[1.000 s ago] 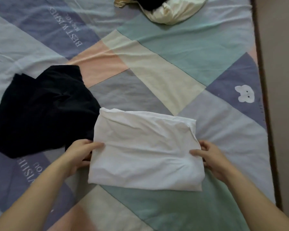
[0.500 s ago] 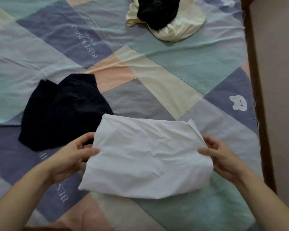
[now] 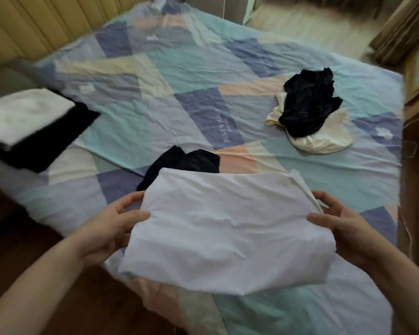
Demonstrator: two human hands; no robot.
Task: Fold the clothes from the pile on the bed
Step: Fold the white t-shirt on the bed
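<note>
A: White cotton-like fabric: the folded white garment (image 3: 228, 228) is held above the near part of the bed (image 3: 169, 76), gripped at its left edge by the left hand (image 3: 111, 228) and at its right edge by the right hand (image 3: 348, 230). On each side the thumb is laid on top and the other fingers are curled beneath, so both hands are closed round the cloth.

B: How is the step judged to be done well?

A: The fold is best kept level and taut between the two grips, so that the layers are not allowed to slide apart. It is probably meant for the folded stack (image 3: 27, 117), white on black, seen blurred at the far left of the bed.

B: What room is left for moving?

A: A black garment (image 3: 184, 163) lies just behind the held piece and is partly hidden by it. The unfolded pile (image 3: 310, 117), black on cream, lies well apart to the right. Open sheet is seen between the held piece and the stack. The bed's near-left corner lies just below the left hand, with the dark floor (image 3: 22, 228) beyond, so sagging cloth there is to be avoided.
</note>
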